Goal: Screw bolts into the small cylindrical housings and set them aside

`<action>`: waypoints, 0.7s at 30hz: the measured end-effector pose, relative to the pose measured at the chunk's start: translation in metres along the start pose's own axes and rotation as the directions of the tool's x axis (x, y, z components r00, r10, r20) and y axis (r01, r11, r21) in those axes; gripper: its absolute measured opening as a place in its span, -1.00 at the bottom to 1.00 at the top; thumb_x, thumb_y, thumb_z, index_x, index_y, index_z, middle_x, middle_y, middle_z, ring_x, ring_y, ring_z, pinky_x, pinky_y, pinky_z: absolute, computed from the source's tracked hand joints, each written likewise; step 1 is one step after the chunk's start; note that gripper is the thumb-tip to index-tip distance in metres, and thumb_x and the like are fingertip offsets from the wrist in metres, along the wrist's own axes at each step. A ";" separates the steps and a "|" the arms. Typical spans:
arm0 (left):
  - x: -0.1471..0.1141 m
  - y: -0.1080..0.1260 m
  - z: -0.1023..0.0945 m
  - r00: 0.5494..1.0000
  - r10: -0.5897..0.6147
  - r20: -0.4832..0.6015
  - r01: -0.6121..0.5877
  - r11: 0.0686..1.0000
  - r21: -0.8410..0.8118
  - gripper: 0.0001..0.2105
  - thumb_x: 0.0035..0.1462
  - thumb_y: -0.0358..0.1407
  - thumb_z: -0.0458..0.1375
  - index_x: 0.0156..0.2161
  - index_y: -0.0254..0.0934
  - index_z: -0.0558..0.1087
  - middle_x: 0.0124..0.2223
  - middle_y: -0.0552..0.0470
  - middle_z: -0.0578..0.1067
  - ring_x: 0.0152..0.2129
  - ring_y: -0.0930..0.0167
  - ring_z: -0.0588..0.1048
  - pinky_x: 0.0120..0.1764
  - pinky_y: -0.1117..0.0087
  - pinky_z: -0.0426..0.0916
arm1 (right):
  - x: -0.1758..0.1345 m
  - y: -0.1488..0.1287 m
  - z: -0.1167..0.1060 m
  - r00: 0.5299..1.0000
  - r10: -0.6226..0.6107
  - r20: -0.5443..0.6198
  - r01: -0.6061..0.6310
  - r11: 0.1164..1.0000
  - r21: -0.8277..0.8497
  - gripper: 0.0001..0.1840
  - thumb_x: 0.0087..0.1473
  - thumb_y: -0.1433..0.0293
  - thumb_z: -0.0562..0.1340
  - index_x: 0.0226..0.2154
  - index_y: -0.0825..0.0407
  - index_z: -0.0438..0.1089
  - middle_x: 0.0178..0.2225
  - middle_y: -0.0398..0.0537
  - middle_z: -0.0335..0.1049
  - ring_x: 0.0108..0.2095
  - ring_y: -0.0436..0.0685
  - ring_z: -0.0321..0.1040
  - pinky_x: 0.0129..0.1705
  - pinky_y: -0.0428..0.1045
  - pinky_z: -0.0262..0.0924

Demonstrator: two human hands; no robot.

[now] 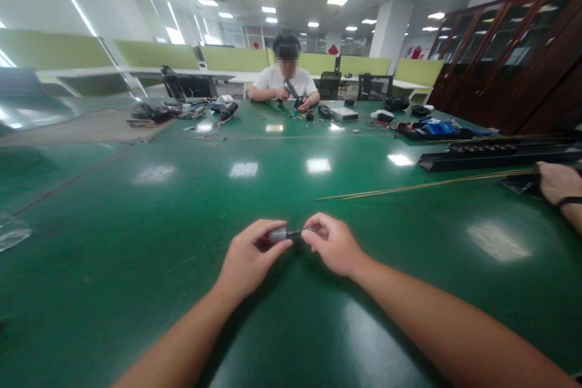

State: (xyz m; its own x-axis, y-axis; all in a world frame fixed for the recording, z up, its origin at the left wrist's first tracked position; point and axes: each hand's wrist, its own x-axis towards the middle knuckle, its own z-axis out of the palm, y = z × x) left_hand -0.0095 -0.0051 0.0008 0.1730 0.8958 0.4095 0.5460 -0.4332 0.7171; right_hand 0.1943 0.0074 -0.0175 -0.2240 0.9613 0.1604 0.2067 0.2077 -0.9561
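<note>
A small grey metal cylinder with a thin dark shaft is held level just above the green table. My left hand grips the cylinder between thumb and fingers. At the shaft's far end, my right hand pinches with thumb and forefinger, and the fingertips hide its tip. The exact kind of this part cannot be made out.
Another person's hand rests at the right beside long thin brass-coloured rods and black channels. Across the table a person handles a dark tool. Electronic parts and a blue item lie along the far side.
</note>
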 end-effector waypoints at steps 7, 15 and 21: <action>0.000 -0.001 -0.001 1.000 0.010 -0.009 -0.010 1.000 0.002 -0.72 0.09 -0.14 0.29 -0.12 -0.20 0.55 -0.16 -0.02 0.58 -0.25 0.33 0.55 -0.20 0.34 0.48 | 0.001 0.001 -0.001 1.000 0.008 -0.004 -0.008 1.000 -0.001 -0.85 0.11 0.29 0.25 -0.29 0.04 0.38 -0.47 -0.19 0.38 -0.49 0.00 0.34 -0.43 -0.10 0.20; 0.001 -0.004 -0.003 0.999 -0.044 -0.021 0.044 0.999 0.001 -0.71 0.09 -0.10 0.28 -0.13 -0.19 0.55 -0.16 -0.01 0.58 -0.27 0.32 0.55 -0.20 0.33 0.45 | 0.003 0.001 -0.002 0.998 0.049 -0.046 -0.040 0.985 0.170 -0.80 0.13 0.24 0.24 -0.33 0.05 0.34 -0.54 -0.22 0.33 -0.59 -0.03 0.28 -0.50 -0.11 0.16; 0.005 -0.001 -0.008 0.971 -0.234 -0.051 0.236 0.970 0.050 -0.60 0.08 0.03 0.23 -0.11 -0.23 0.54 -0.25 0.00 0.58 -0.40 0.34 0.50 -0.28 0.34 0.38 | 0.007 0.001 -0.004 0.992 0.097 -0.075 -0.068 0.942 0.329 -0.53 0.22 0.03 0.09 -0.51 0.04 0.25 -0.66 -0.24 0.20 -0.70 -0.06 0.14 -0.63 -0.13 0.03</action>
State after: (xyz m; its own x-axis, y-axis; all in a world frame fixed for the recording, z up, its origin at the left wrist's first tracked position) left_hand -0.0158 -0.0012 0.0063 -0.0017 0.9659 0.2590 0.6119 -0.2039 0.7642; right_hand 0.1964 0.0147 -0.0160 -0.1310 0.9878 0.0845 -0.1033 0.0711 -0.9921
